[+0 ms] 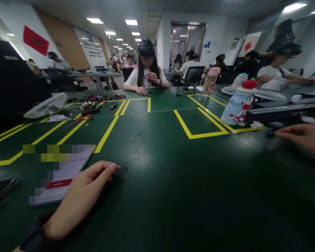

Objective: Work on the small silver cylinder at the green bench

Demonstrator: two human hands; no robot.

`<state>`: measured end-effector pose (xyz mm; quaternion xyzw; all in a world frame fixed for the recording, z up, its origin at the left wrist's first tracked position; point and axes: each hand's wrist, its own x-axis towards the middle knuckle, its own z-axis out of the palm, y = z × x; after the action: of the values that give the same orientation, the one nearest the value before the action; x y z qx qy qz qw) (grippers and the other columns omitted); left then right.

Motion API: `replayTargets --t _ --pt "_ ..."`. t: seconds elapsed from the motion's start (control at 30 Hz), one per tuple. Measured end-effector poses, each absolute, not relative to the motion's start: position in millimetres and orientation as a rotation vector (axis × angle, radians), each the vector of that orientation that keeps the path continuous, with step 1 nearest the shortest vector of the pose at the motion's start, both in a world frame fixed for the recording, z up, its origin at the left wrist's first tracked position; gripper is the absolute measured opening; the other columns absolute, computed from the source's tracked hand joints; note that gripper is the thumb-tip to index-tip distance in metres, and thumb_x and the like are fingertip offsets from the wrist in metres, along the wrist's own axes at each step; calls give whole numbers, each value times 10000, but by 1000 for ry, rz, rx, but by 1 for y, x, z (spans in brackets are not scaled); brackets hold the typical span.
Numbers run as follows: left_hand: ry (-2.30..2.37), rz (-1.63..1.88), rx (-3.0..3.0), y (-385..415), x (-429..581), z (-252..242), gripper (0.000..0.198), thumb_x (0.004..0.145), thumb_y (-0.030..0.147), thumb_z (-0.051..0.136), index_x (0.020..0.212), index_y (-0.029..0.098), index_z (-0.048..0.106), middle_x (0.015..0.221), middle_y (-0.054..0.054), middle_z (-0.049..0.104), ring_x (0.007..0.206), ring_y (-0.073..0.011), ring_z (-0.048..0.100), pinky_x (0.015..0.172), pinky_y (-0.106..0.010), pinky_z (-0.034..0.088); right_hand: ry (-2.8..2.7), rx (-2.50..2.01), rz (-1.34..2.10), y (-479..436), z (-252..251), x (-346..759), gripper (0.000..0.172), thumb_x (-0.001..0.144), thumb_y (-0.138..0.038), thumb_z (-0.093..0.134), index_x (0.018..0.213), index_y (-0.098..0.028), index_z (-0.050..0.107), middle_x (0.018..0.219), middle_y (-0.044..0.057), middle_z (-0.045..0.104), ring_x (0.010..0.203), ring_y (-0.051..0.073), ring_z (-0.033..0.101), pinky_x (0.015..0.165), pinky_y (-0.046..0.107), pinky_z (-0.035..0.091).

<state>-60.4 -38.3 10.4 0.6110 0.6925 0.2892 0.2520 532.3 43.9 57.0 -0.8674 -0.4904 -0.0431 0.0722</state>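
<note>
My left hand (pixel 90 183), with a black band on the wrist, is over the near left of the green table (pixel 157 196). Its thumb and fingers are pinched on a small dark piece (pixel 123 170), blurred against the tabletop. Beneath and beside that forearm lies a phone or tablet (pixel 68 175) with a lit screen showing a timer. At the far right, my right hand (pixel 304 138) has its fingertips closed on a small black part (pixel 270 133). What kind of part either one is cannot be made out.
Yellow tape (pixel 210 135) marks the table. A blue figured bottle (pixel 232 106), a clear bottle (pixel 211 84) and metal rails (pixel 278 108) stand or lie at right. Wires and small parts (pixel 102 98) and a white fan (pixel 46 105) sit at left. A person (pixel 146 75) sits opposite.
</note>
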Motion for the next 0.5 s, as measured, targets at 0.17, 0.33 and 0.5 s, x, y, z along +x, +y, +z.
replayTargets --t 0.17,0.33,0.5 --pt "1864 754 1635 -36 -68 3 379 883 568 522 987 245 690 785 36 665 818 -217 619 666 -260 434 -1448 -2644 -195 46 52 553 491 799 -548 627 1114 -184 725 982 163 653 786 194 505 684 344 315" --pt "1827 739 1621 -33 -74 -6 430 885 592 501 1008 225 688 801 7 648 821 -213 594 673 -271 416 -1459 -2674 -53 46 57 567 519 776 -574 646 1145 -215 711 1033 154 651 739 181 512 686 330 339" --pt "1828 734 1628 -36 -66 4 420 890 582 498 1003 226 690 811 11 645 812 -206 581 669 -261 407 -1453 -2565 -39 48 49 575 404 698 -486 746 988 -205 764 952 129 678 658 157 515 671 330 357"
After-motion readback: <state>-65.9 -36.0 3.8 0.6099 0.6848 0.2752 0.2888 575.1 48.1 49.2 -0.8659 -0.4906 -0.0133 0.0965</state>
